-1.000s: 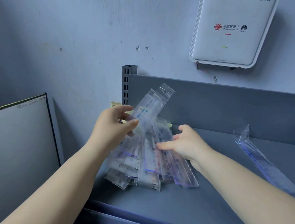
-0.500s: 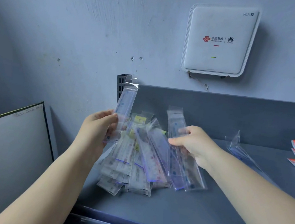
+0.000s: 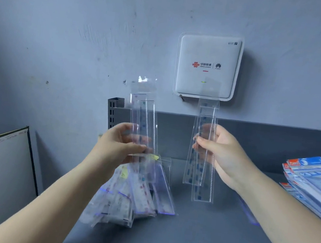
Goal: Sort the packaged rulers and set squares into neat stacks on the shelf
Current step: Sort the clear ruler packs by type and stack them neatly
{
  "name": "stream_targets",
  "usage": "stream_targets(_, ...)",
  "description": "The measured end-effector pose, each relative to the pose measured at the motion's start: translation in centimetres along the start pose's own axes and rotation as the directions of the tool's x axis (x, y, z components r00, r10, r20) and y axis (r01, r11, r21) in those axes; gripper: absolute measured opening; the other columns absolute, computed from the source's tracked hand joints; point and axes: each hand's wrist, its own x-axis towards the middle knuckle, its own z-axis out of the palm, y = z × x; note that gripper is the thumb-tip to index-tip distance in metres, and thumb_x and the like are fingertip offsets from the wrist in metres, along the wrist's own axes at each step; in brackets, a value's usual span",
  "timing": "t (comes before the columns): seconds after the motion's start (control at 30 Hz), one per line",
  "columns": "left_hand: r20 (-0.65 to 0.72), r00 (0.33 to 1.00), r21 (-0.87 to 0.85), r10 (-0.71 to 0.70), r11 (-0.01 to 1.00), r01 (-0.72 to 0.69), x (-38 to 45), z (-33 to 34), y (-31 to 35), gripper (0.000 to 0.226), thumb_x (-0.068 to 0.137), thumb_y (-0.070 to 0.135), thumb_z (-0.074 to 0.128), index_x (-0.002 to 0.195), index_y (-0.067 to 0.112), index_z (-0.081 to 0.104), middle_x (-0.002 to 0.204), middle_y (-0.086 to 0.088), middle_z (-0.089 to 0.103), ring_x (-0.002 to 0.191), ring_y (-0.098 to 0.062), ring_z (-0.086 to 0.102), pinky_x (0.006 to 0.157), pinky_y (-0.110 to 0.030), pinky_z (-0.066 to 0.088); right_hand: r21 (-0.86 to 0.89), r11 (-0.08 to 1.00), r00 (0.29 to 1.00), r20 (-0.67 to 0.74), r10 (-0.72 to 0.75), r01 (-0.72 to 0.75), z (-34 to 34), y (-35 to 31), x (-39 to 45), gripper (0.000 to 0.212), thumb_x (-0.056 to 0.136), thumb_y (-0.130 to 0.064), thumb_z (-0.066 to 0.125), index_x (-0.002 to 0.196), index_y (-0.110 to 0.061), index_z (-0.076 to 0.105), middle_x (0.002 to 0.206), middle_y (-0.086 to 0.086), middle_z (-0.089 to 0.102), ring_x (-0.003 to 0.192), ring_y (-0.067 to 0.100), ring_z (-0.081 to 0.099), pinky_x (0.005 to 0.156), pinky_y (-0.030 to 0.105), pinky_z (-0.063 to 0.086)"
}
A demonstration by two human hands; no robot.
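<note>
Our right hand (image 3: 220, 156) now lifts clear of the pile (image 3: 124, 198), pinching two packaged rulers (image 3: 201, 164) upright below the router (image 3: 206, 66). Our left hand (image 3: 119, 146) raises its own ruler pack (image 3: 143, 119) higher above the pile, left of the router.

Left hand (image 3: 119, 146) grips clear packaged ruler (image 3: 145, 123) upright above loose pile of packaged rulers (image 3: 124, 198) on grey shelf (image 3: 210, 241). Right hand (image 3: 220, 156) pinches second ruler pack (image 3: 202, 158) (two sleeves, apparently). Blue-and-red packets (image 3: 315, 184) stacked at shelf's right; white router (image 3: 206, 66) on wall.
</note>
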Motion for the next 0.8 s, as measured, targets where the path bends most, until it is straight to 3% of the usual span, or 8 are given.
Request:
stream_targets(0.17,0.095,0.995,0.010,-0.024,1.000,0.024,0.1,4.6,-0.3,0.035,0.081,-0.016,0.059,0.104,0.009,0.051,0.090,-0.012,0.068,0.068,-0.021,0.070,0.057,-0.029,0.059,0.109,0.994,1.000,0.004,0.027,-0.027,-2.9,-1.0,-1.2,0.019,0.094,0.002,0.044,0.093,-0.013,0.054,0.077,0.003,0.057,0.061,0.013,0.057,0.058,0.023,0.049)
stream_targets(0.27,0.172,0.984,0.041,-0.052,0.998,0.045,0.2,8.1,-1.0,0.034,0.079,-0.015,0.061,0.094,0.014,0.051,0.084,-0.007,0.067,0.074,-0.023,0.068,0.053,-0.028,0.057,0.089,0.995,0.999,0.005,0.041,-0.042,-4.6,-1.2,-1.8,0.018,0.094,0.003,0.044,0.092,-0.010,0.056,0.079,0.006,0.057,0.065,0.015,0.056,0.057,0.023,0.051)
stream_targets(0.4,0.220,0.967,0.080,-0.127,0.990,0.112,0.5,12.7,-2.3,0.036,0.075,-0.014,0.067,0.089,0.013,0.048,0.072,-0.002,0.060,0.067,-0.019,0.065,0.044,-0.021,0.048,0.108,0.994,0.994,-0.098,0.045,-0.035,-7.7,-1.8,-2.3,0.020,0.092,0.006,0.046,0.086,-0.010,0.057,0.074,0.005,0.056,0.056,0.011,0.059,0.050,0.018,0.050)
stream_targets(0.5,0.217,0.948,0.095,-0.233,0.971,0.217,0.9,15.5,-3.6,0.038,0.074,-0.013,0.069,0.090,0.012,0.046,0.077,-0.006,0.059,0.060,-0.015,0.063,0.042,-0.022,0.049,0.109,0.991,0.981,-0.173,0.092,-0.074,-10.7,-1.7,-2.6,0.021,0.092,0.005,0.047,0.086,-0.011,0.058,0.069,0.004,0.056,0.047,0.007,0.059,0.044,0.016,0.047)
stream_targets(0.63,0.180,0.930,0.119,-0.320,0.946,0.303,1.6,17.8,-5.1,0.035,0.074,-0.007,0.073,0.088,0.012,0.047,0.089,-0.011,0.064,0.065,-0.017,0.064,0.041,-0.022,0.050,0.082,0.987,0.965,-0.211,0.153,-0.138,-14.0,-0.8,-3.1,0.016,0.090,0.006,0.049,0.089,-0.007,0.058,0.063,0.004,0.058,0.047,0.010,0.059,0.039,0.017,0.044)
stream_targets(0.73,0.136,0.932,0.176,-0.337,0.934,0.312,2.0,18.4,-5.8,0.024,0.080,0.003,0.071,0.082,0.012,0.048,0.078,-0.007,0.062,0.057,-0.013,0.060,0.037,-0.019,0.047,0.034,0.982,0.959,-0.211,0.191,-0.188,-15.4,-0.2,-2.8,0.013,0.089,0.005,0.053,0.083,-0.005,0.060,0.061,0.005,0.060,0.048,0.011,0.059,0.041,0.019,0.047)
stream_targets(0.8,0.103,0.930,0.220,-0.353,0.920,0.325,2.3,18.2,-6.2,0.018,0.087,0.002,0.061,0.077,0.009,0.048,0.071,-0.008,0.054,0.057,-0.016,0.054,0.038,-0.024,0.052,0.007,0.965,0.941,-0.218,0.258,-0.262,-15.3,0.6,-2.3,0.011,0.087,0.005,0.057,0.080,-0.004,0.059,0.057,0.006,0.063,0.044,0.009,0.061,0.044,0.019,0.050)
